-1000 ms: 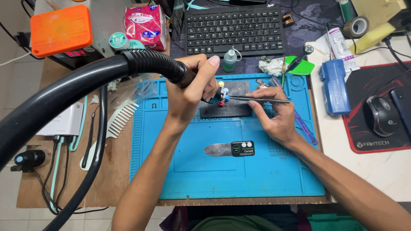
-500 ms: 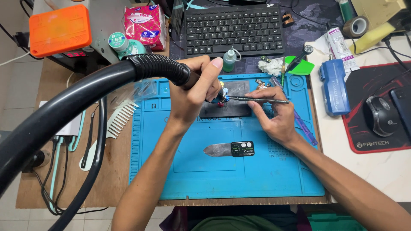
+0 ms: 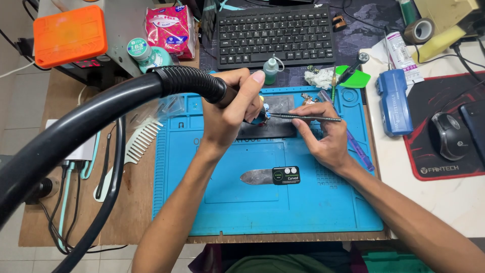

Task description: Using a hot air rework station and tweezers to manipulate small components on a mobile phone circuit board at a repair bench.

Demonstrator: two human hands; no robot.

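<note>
Left hand point(image 3: 230, 114) fingers grip 1 hose point(image 3: 187, 83) handle; right hand point(image 3: 323, 134) fingers pinch 1 tweezers point(image 3: 303, 117) (over 1 dark board point(image 3: 275, 108)).

You are working with two hands: left point(image 3: 230, 119), right point(image 3: 323, 136). You are seeing one blue mat point(image 3: 262, 212), one keyboard point(image 3: 275, 35), one mouse point(image 3: 447, 136), one white comb point(image 3: 129, 156), one tape roll point(image 3: 419, 30).

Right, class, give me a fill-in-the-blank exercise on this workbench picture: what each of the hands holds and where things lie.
1. The left hand grips the handle at the end of a black ribbed ____.
2. The right hand holds thin metal ____ pointing left.
3. Both hands work over a ____ silicone mat.
4. The black keyboard lies ____ the mat, away from the person.

Missing words: hose; tweezers; blue; beyond
</note>
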